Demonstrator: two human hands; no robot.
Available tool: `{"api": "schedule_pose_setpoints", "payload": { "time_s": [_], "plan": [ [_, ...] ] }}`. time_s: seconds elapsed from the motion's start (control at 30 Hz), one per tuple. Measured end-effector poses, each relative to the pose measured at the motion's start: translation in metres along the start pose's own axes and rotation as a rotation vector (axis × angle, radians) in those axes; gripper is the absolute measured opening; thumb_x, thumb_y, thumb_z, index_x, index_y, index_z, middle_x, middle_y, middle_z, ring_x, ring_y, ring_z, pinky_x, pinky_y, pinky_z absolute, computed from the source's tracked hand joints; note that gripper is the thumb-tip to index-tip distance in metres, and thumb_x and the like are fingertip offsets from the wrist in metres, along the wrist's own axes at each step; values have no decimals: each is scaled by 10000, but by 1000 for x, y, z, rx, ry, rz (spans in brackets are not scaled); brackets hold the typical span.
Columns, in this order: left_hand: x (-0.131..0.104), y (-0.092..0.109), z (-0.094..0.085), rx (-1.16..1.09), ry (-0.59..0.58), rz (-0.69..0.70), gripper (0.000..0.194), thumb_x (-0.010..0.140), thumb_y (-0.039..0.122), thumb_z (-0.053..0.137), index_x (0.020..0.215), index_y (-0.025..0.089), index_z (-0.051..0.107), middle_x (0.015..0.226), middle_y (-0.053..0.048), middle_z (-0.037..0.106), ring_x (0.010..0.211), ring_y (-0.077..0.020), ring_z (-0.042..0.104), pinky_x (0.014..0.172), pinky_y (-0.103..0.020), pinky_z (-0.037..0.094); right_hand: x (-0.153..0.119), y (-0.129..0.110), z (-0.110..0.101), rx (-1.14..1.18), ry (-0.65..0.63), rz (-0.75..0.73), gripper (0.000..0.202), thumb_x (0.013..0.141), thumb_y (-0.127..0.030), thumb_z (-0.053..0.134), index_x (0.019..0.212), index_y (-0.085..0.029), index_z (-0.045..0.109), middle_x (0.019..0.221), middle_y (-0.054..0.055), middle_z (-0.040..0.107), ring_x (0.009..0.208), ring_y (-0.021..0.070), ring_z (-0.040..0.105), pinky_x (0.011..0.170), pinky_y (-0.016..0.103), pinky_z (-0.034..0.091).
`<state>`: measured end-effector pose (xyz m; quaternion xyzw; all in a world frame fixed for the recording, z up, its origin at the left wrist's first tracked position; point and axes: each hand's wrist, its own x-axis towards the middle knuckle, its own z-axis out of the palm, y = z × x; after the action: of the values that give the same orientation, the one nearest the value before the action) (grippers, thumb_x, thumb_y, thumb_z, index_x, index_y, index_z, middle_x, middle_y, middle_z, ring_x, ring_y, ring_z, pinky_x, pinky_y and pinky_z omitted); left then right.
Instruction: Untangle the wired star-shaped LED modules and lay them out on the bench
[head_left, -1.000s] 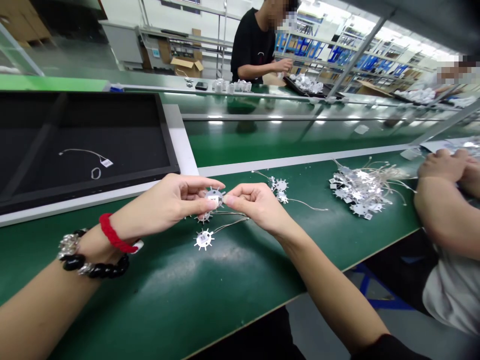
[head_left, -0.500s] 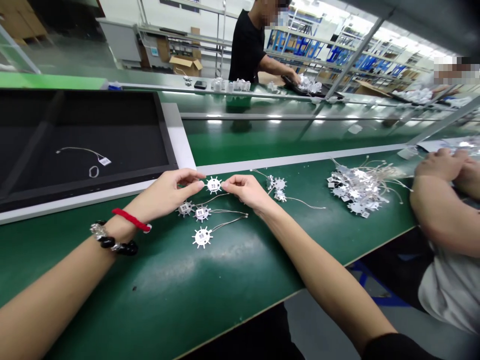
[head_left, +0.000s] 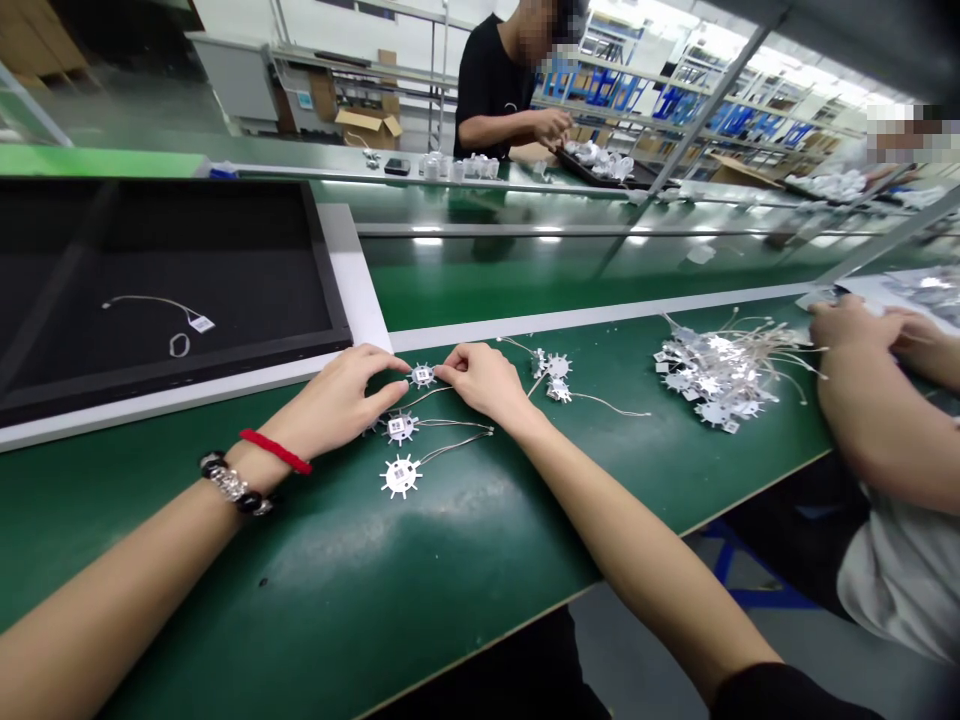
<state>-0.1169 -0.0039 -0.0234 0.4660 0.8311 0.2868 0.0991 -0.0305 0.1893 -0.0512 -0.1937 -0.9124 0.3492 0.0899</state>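
My right hand (head_left: 484, 383) pinches the right edge of a white gear-shaped board (head_left: 422, 375) with thin spokes and a dark-printed square label on it. At the board's left edge is my left hand (head_left: 337, 398), thumb and forefinger apart; whether they touch the spokes I cannot tell. Just below lies a second gear-shaped board (head_left: 399, 428) with a thin wire lead, and nearer me a third board (head_left: 400, 477), also wired. Another is partly hidden behind my left fingers. Beyond my right wrist sits a small cluster of the boards (head_left: 557, 372).
A pile of wired boards (head_left: 712, 375) lies on the green bench (head_left: 480, 560) at right, beside a co-worker's arm (head_left: 870, 400). At left stands a black tray with a pale rim (head_left: 352, 270), holding a tagged wire (head_left: 201, 323). Another person (head_left: 487, 90) works across the bench.
The pinched board has come down slightly toward the bench and moved a little left. My left thumb and forefinger have spread apart. The person opposite has raised their hands from the tray.
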Motion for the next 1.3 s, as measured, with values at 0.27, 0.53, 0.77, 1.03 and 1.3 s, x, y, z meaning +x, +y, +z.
{"api": "schedule_pose_setpoints", "payload": {
  "time_s": [0.27, 0.53, 0.77, 1.03, 1.3],
  "plan": [
    [-2, 4, -8, 7, 49, 23, 422, 945, 511, 483, 1117, 176, 675, 1156, -119, 666, 1067, -301, 604, 987, -469, 466, -17, -12, -35, 31, 262, -488, 178, 957, -303, 553, 843, -208, 653, 893, 56, 669, 873, 190, 584, 820, 329, 433],
    [-5, 13, -14, -41, 98, 45, 359, 954, 490, 503, 1078, 206, 684, 1138, -95, 681, 1018, -277, 619, 902, -428, 484, -35, 23, -99, 33, 760, -430, 345, 983, -456, 458, 821, -230, 662, 744, 44, 642, 672, 181, 574, 631, 343, 442],
    [-5, 16, -13, -52, 90, 53, 362, 959, 487, 499, 1073, 197, 685, 1136, -94, 679, 1014, -269, 617, 885, -412, 481, -30, 56, -118, -204, 252, -170, 646, 825, -515, 688, 1378, -212, 549, 1422, 141, 553, 1226, 334, 564, 953, 473, 485],
    [-5, 16, -10, -62, 66, 60, 371, 961, 501, 494, 1065, 204, 691, 1125, -89, 686, 992, -261, 631, 837, -386, 492, -21, 69, -106, -314, 151, -46, 254, 854, -231, 602, 1063, -182, 736, 1017, 111, 736, 857, 252, 681, 781, 396, 523],
    [-7, 24, -11, -87, 4, 61, 387, 951, 526, 490, 1064, 216, 693, 1120, -81, 717, 979, -268, 644, 817, -397, 508, -20, 43, -96, -210, 364, -278, 177, 923, -275, 544, 836, -206, 682, 906, 77, 702, 863, 226, 635, 804, 375, 486]
  ]
}}
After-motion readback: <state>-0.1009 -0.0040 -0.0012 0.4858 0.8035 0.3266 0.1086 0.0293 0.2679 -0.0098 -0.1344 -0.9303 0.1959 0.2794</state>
